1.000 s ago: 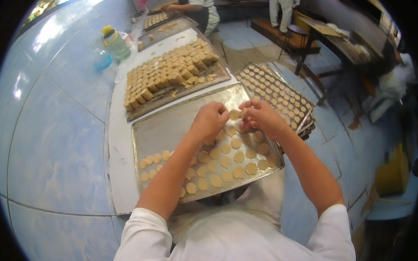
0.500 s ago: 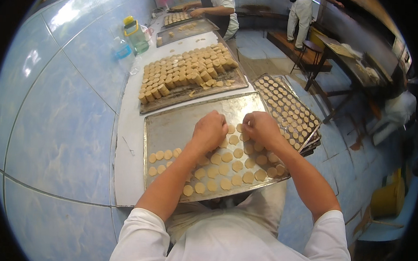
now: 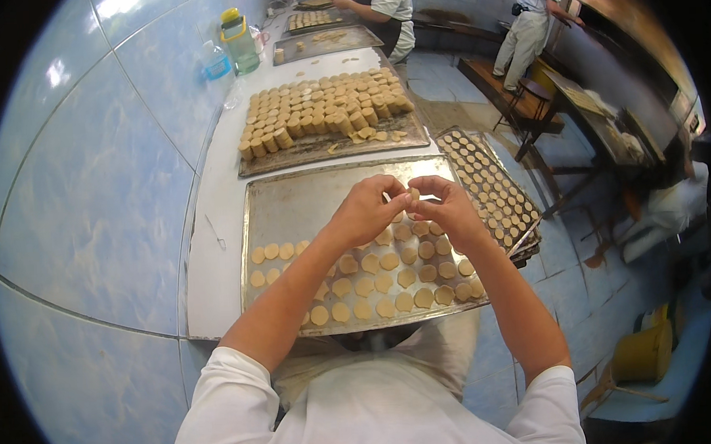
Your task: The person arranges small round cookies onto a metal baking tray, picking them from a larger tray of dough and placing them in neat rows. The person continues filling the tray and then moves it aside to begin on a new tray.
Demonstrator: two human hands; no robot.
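Observation:
My left hand (image 3: 370, 207) and my right hand (image 3: 448, 208) meet above the far half of a metal baking tray (image 3: 291, 201). Between their fingertips is a small dough piece (image 3: 413, 194), pinched by the right hand and touched by the closed left fingers. Flat round dough discs (image 3: 389, 261) lie in rows over the near and right parts of the tray. Some are hidden under my forearms. Beyond this tray, a second tray (image 3: 289, 163) bears many short stacks of dough discs (image 3: 319, 104), with loose scraps at its front right.
At my right are stacked trays of discs (image 3: 493, 188). Bottles (image 3: 241, 48) stand by the tiled wall; a thin wire tool (image 3: 215, 232) lies on the white table (image 3: 216, 291). A co-worker (image 3: 390, 14) works at the far end, another person (image 3: 526, 32) stands farther right. A stool (image 3: 531, 89) is nearby.
Both hands have lifted off the discs on the tray and come together at the fingertips, with a dough piece between them. The view has shifted slightly.

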